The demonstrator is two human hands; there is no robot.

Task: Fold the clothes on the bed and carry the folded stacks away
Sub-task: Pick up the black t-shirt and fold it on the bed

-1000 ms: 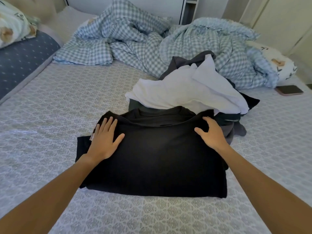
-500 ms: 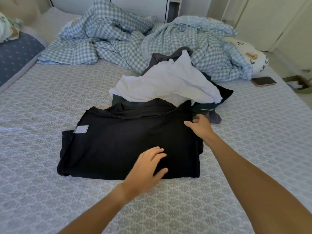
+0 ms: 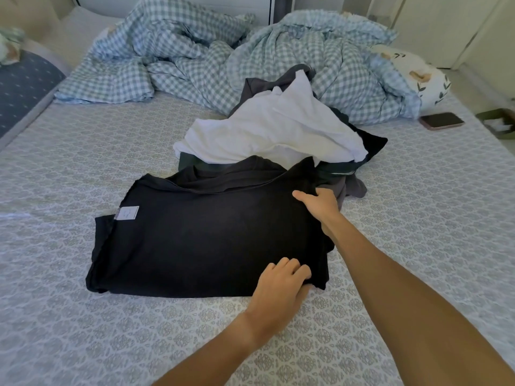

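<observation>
A black shirt (image 3: 206,235), partly folded, lies flat in the middle of the bed (image 3: 83,330), a white label showing at its left edge. My left hand (image 3: 281,282) grips the shirt's near right corner, fingers curled over the cloth. My right hand (image 3: 320,204) pinches the far right corner of the same shirt. Behind the shirt lies a heap of unfolded clothes (image 3: 359,140), with a white garment (image 3: 273,135) on top and dark pieces beneath.
A crumpled blue checked duvet (image 3: 223,57) fills the back of the bed. A phone (image 3: 441,121) lies at the right, near a patterned pillow (image 3: 423,76). A small green box (image 3: 498,122) sits off the bed's right edge. A blue cushion (image 3: 22,87) is at the left.
My left hand has crossed from the shirt's left side to its near right corner and taken hold. My right hand stayed at the far right corner, now pinching it. The view shifted left.
</observation>
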